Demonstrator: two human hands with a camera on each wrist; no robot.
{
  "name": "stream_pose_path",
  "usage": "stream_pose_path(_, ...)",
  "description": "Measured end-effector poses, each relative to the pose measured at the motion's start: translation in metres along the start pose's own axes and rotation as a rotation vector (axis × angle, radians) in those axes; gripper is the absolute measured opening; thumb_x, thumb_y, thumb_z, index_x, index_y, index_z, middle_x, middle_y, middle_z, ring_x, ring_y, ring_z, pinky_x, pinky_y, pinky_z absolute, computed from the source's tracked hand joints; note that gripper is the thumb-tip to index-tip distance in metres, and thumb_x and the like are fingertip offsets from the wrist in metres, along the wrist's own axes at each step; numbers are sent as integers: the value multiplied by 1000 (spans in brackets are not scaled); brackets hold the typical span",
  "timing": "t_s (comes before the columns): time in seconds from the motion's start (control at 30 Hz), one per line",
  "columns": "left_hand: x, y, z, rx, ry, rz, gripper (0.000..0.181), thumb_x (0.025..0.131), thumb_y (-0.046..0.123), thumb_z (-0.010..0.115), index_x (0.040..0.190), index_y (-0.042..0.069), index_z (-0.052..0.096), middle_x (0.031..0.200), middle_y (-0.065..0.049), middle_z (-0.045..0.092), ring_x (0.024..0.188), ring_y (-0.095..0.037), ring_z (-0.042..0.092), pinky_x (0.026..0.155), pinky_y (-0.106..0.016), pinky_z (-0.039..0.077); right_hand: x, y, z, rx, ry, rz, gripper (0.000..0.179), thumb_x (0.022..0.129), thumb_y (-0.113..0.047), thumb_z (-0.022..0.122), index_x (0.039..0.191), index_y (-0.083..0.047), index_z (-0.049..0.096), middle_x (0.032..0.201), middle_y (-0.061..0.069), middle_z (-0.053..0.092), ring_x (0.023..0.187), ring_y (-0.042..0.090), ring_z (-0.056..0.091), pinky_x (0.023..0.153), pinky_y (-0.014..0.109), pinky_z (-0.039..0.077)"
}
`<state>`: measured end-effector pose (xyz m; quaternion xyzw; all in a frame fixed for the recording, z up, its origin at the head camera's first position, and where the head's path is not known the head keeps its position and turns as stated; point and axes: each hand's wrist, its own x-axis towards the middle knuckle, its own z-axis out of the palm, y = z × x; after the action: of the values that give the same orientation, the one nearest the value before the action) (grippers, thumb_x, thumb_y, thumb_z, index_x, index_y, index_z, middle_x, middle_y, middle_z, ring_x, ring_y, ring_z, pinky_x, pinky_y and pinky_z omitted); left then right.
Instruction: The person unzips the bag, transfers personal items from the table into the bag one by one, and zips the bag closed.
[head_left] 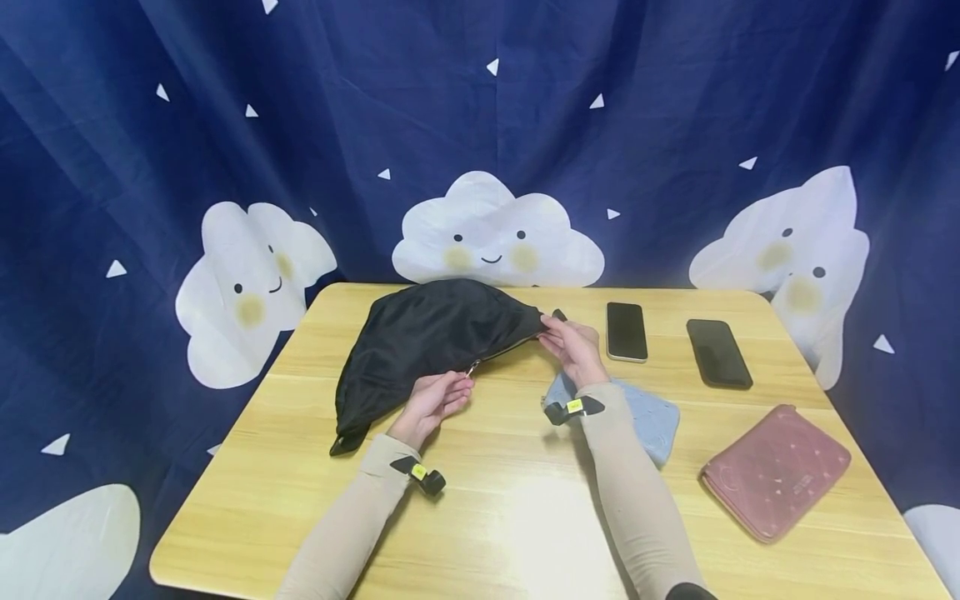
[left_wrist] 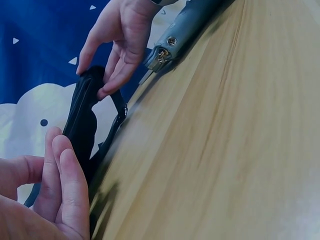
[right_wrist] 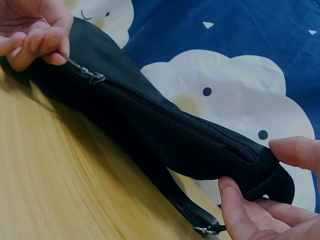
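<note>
The left hand [head_left: 433, 403] is pinching, with a narrow grip, the small silver metal zip pull [right_wrist: 75, 64] of a black, half-moon-shaped fabric bag [head_left: 427, 329]. The right hand [head_left: 576, 350] is holding the right end of this bag, which is resting near the far edge of the bench [head_left: 487, 454]. A light-blue flat wallet [head_left: 654, 421] is lying partly behind the right forearm [head_left: 637, 492]. A black silver-rimmed phone [head_left: 626, 331] and a dark rounded phone [head_left: 718, 353] are lying toward the far right corner; a dusty-pink rectangular wallet [head_left: 780, 475] is lying near the right edge.

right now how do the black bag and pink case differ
The black bag is larger than the pink case. The bag forms a curved crescent; the case is roughly rectangular. The left hand grips the bag's zip pull, the right hand its end; the case lies untouched.
</note>
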<state>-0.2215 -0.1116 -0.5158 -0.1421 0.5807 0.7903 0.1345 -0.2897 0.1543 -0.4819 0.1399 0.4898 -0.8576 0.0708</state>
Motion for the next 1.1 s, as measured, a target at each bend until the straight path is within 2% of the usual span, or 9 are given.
stream_pose_path(0.2, -2, 2, -3, 13, 6, -14, 23, 104, 6, 51, 116, -9, 65, 77, 1, 75, 70, -8, 73, 66, -21, 58, 2, -1, -1, 3, 2, 4, 18, 93, -5, 74, 77, -10, 65, 82, -1, 77, 77, 14, 74, 99, 35, 57)
stream_pose_path(0.5, -1, 2, -5, 0, 16, -28, 19, 104, 6, 52, 102, 1, 70, 77, 1, 76, 70, -9, 73, 66, -21, 59, 2, 0, -1, -12, 7, 13, 16, 93, -7, 74, 83, -9, 62, 83, -2, 76, 80, 14, 74, 103, 36, 55)
stream_pose_path(0.8, -5, 3, -12, 24, 23, -8, 20, 104, 7, 51, 101, 1, 70, 78, 2, 75, 70, -7, 72, 66, -21, 58, 2, 0, 0, 17, 19, -14, 12, 92, -4, 75, 84, -8, 67, 83, 1, 78, 76, 16, 76, 91, 32, 60)
stream_pose_path(1.1, -7, 3, -21, 35, 24, -2, 18, 104, 8, 52, 105, 0, 69, 78, 3, 75, 70, -6, 72, 67, -20, 58, 0, -1, 0, 18, 12, -6, 12, 92, -4, 75, 84, -8, 68, 84, 1, 78, 78, 16, 76, 98, 36, 57)
